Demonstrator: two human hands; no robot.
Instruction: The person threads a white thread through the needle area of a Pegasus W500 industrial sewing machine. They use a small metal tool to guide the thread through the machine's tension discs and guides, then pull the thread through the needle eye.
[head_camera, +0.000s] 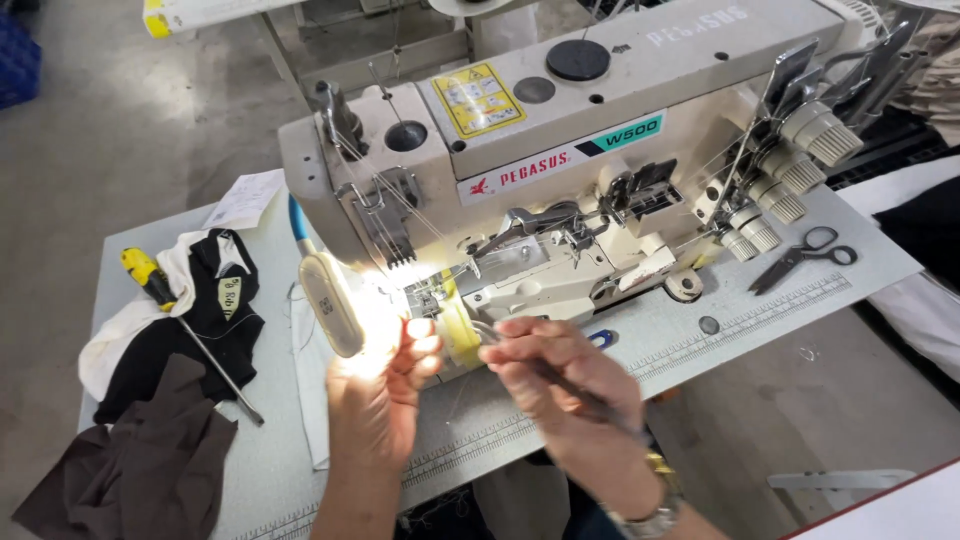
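Note:
A cream industrial sewing machine (560, 150) stands on a grey table (760, 320). My left hand (385, 385) is raised under the needle area (425, 290), brightly lit by the machine's small lamp (330, 305), with fingertips pinched by the presser foot. Close to its right, my right hand (555, 375) grips a thin dark tool (560, 380), a tweezer or small driver, whose tip points toward the needle area. A metal watch (650, 515) is on the right wrist.
A yellow-handled screwdriver (175, 315) lies on black, white and brown cloth pieces (160, 400) at the table's left. Black scissors (800, 258) lie at the right by the thread tension knobs (790, 175). A paper slip (245, 200) sits at the back left.

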